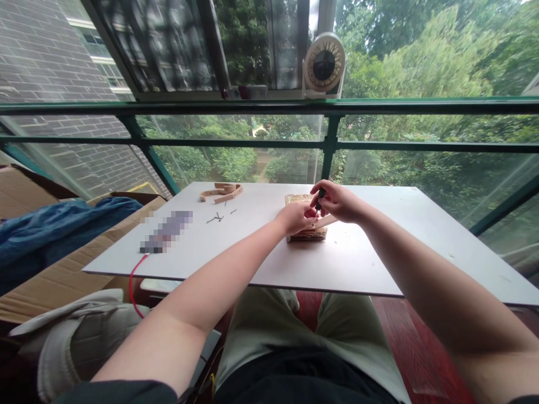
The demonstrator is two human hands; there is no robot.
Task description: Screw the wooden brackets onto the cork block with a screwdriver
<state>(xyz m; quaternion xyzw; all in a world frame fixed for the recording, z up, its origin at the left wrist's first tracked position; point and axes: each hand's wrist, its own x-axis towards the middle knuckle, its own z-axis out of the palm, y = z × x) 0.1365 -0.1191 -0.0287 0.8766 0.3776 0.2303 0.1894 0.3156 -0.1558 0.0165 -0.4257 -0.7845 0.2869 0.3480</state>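
Observation:
On the white table (pixel 252 258) lies a brown block-like stack (pixel 306 235), with a light wooden strip (pixel 326 221) across its top. My right hand (pixel 336 200) is closed around a small black tool (pixel 320 197), held upright over the strip. Beside it, my left hand (pixel 298 217) has its fingers pinched together at the tool's lower end, above the stack. What is between those fingertips is too small to make out.
Several screws (pixel 218 217) and curved wooden pieces (pixel 227 193) lie at the table's back left. A blurred-out object (pixel 166 233) with a red cable (pixel 132 280) is at the left. A small fan (pixel 324 63) stands on the ledge behind. Cardboard (pixel 84 258) borders the table's left.

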